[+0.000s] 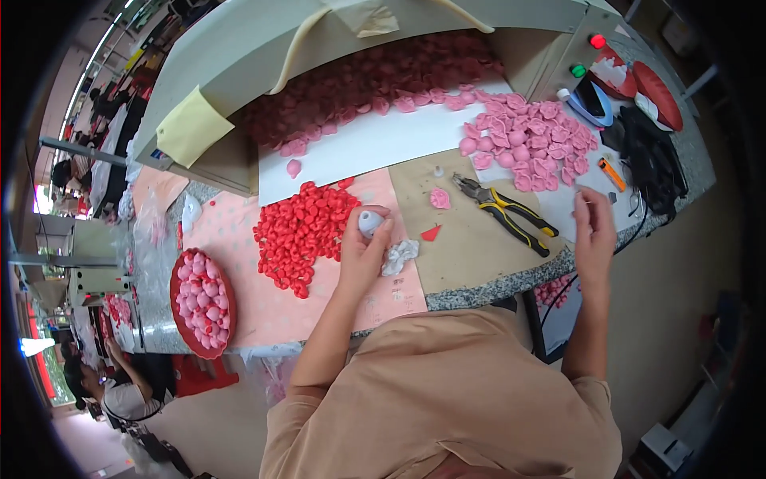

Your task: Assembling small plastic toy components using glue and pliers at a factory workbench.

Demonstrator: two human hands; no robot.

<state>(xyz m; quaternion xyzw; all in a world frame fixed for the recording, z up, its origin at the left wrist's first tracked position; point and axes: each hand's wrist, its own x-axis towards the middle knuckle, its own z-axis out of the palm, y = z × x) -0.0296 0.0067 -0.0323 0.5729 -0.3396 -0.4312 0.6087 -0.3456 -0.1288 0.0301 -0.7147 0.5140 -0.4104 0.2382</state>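
Observation:
My left hand (363, 251) is closed around a small white rounded plastic piece (369, 223) with a dark spot on its top. It hovers at the right edge of a heap of small glossy red pieces (303, 231). A crumpled white tissue (400, 257) lies right beside that hand. Over the right side of the table, my right hand (595, 235) is raised with its fingers partly extended and nothing visible in them. Pliers with yellow and black handles (511, 215) lie between my hands. A single pink petal-like piece (440, 198) and a red scrap (431, 233) lie near them.
A grey machine (542, 56) with a wide opening spans the table's back, pink pieces inside. Soft pink pieces (531, 140) are heaped at right. A red basket (177, 319) of pink balls stands left. An orange cutter (611, 175) and black bag (650, 156) lie far right.

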